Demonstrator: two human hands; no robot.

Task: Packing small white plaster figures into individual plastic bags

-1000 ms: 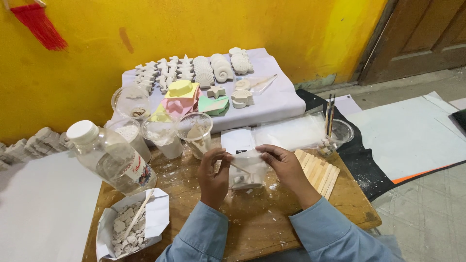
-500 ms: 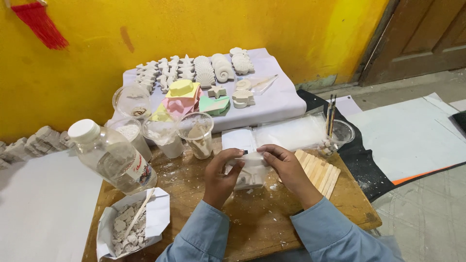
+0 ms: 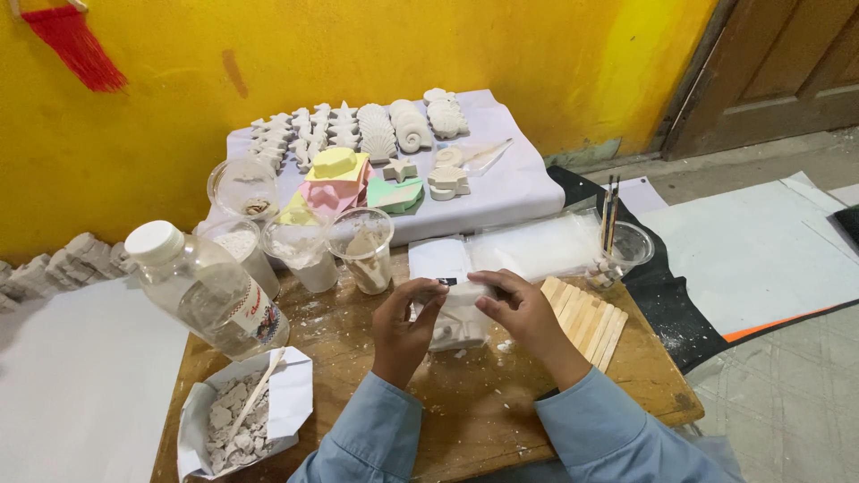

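White plastic packet (image 3: 461, 309) pinched by both hands (image 3: 465, 317) | contents unclear | fingers cover its top

Four clear plastic cups (image 3: 361, 245) stand far left on the table, a fifth (image 3: 624, 248) far right. One large clear plastic bottle (image 3: 208, 292) near left. One white paper tray of plaster chunks (image 3: 234, 420). Two hands (image 3: 404, 326).

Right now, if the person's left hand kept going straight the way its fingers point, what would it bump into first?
The left hand points up and away, so probably the clear plastic cup just beyond its fingertips; depth is hard to judge from above.
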